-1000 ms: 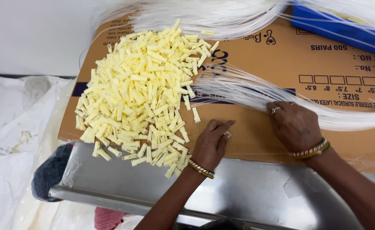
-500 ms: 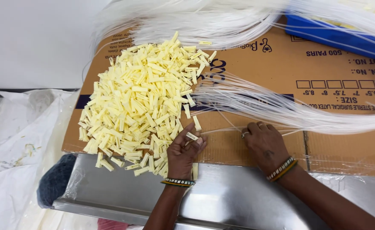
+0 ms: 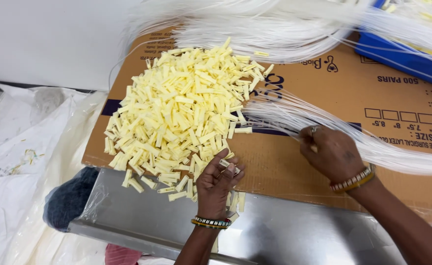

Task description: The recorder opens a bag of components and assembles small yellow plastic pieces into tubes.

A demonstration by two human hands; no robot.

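- Left hand (image 3: 217, 182) at the near edge of the clip pile (image 3: 184, 115), fingers curled, pinching one pale yellow clip (image 3: 229, 166) at the fingertips; beaded bangle on the wrist
- Right hand (image 3: 331, 152) to the right, closed on the near end of the tube bundle (image 3: 284, 115); ring on one finger, bangles at the wrist
- Clip pile: loose heap of short yellow plastic pieces on flattened cardboard (image 3: 353, 93), spilling at its near side onto the steel tray (image 3: 284, 235)
- Tube bundle: thin clear-white strands fanning from the right hand, running right across the cardboard; its left tips lie just beside the pile
- More tubes (image 3: 255, 29) heaped along the far edge of the cardboard
- Blue bin (image 3: 402, 54) at far right, partly under tubes
- White plastic sheet (image 3: 15, 162) at left; dark blue cloth (image 3: 69, 198) near the tray's left corner
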